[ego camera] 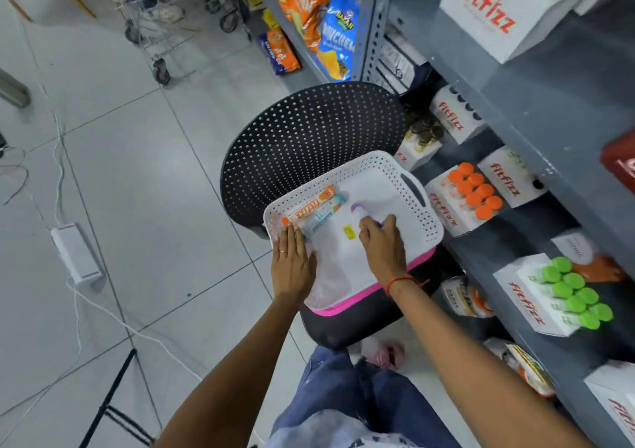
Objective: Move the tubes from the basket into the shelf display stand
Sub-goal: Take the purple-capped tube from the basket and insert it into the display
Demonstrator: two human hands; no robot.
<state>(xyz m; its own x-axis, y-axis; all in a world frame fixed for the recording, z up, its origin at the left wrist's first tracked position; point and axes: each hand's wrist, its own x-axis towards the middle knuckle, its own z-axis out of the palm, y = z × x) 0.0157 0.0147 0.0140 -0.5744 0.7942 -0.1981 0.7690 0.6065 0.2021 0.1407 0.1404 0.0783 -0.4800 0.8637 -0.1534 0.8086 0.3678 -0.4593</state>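
**3 tubes left in the basket, 1 under your right hand**

3 tubes lie in the white perforated plastic basket [405,203] on the black perforated chair [309,138]: an orange fitfizz tube [309,207] and a pale blue tube [323,215] touching side by side near the left wall, and a purple-capped tube [359,209] further right. Your right hand [381,244] is over the purple one, fingers [390,222] curling round its body; whether they have closed, you cannot tell. Your left hand [292,265] lies flat on the rim, fingers together, steadying the basket. This looks like the pick-up step. Next, lift it and find a free hole in a white fitfizz cardboard display stand [457,210] on the grey metal shelf [549,110].
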